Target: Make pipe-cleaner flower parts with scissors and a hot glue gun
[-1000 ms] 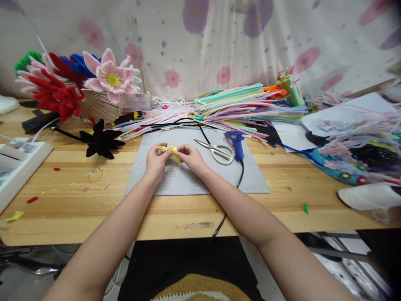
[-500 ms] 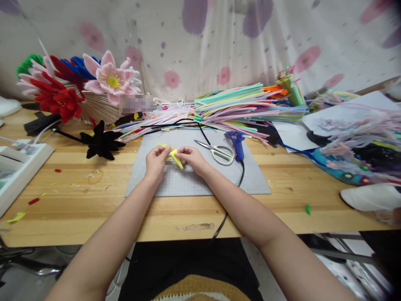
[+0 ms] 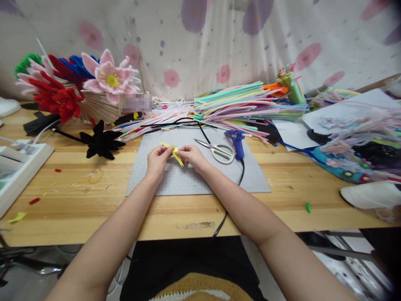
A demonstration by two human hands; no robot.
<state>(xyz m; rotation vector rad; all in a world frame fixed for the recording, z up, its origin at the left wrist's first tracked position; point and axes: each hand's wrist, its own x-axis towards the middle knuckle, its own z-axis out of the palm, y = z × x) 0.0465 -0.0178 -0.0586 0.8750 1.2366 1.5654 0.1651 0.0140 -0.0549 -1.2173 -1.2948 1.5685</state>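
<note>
Left hand point(image 3: 157, 162) and right hand point(image 3: 191, 157) pinching thin, pointed yellow strip point(image 3: 178, 158) between fingertips, grip clamped on it above smooth grey mat point(image 3: 175, 179); velvety, black-petalled flower point(image 3: 100, 141) lying leftward.

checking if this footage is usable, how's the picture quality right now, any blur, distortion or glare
head view: evenly lit; wide-angle stretch toward the edges; the small yellow piece looks soft, its detail hard to read; a pixelated patch hides something beside the pink flower; no strong glare

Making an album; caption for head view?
Left hand and right hand pinch yellow material over a gray mat, near scissors and glue gun.
</note>
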